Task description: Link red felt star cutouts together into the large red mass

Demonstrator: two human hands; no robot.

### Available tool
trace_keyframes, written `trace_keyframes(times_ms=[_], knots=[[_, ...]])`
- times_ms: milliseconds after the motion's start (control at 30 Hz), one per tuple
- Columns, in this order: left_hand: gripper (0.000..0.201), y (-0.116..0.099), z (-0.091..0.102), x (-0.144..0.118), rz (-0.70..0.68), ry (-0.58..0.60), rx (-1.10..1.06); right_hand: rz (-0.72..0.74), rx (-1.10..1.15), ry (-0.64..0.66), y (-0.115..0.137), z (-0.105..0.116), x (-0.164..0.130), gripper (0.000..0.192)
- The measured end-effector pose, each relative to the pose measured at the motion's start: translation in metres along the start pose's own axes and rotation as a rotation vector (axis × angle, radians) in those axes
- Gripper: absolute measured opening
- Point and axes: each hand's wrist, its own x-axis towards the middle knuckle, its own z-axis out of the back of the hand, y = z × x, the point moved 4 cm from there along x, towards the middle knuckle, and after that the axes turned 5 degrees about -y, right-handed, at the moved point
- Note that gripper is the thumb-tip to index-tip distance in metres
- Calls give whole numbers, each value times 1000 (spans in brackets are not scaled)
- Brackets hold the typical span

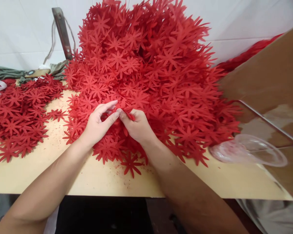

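Observation:
My right hand (pixel 138 125) is closed, with thumb and fingers pinching a red flower cutout (pixel 130 116) with narrow petals. Across from it, my left hand (pixel 100 121) has its index finger and thumb stretched out and apart. The left thumb tip meets the right thumb at the edge of the cutout. Part of the piece is hidden behind the fingers. Both hands are over the front of a tall heap of red flower cutouts (pixel 136 65). Just below them, a single dark red flower (pixel 132 165) lies on the pale tabletop (pixel 97 182).
At the left is a lower pile of red flowers (pixel 19 110). A brown board (pixel 266 74) leans on the right, beside a bent metal rod (pixel 268 122) and a clear plastic bag (pixel 236 151). A dark upright bar (pixel 61 32) with a cord stands against the white wall.

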Motion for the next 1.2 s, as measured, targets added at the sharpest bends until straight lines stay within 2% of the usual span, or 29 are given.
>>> trace_keyframes(times_ms=[100,167,400,500,700,767,900,1033,1100,1200], knots=[[27,1,-2,1,52,8,-78,-34,2,-6,0,0,0,59],[19,2,-1,2,64,-46,-100,-48,11,8,-1,0,0,60],[12,2,8,2,91,-258,-188,7,137,147,-3,-6,2,42],[9,4,12,4,141,-328,-277,-12,167,188,-5,-7,2,41],[16,9,26,9,325,-460,-467,-69,114,99,-12,1,3,45],[18,10,29,11,330,-450,-458,-106,117,94,-16,2,3,43],[16,13,26,14,247,-404,-361,-90,145,52,-21,1,5,30],[29,14,17,12,168,-273,-268,-43,108,-41,-22,5,9,25],[31,14,14,11,176,-235,-263,-6,85,-100,-19,8,10,24],[23,14,13,9,243,-274,-308,-9,81,-126,-15,9,9,31]])
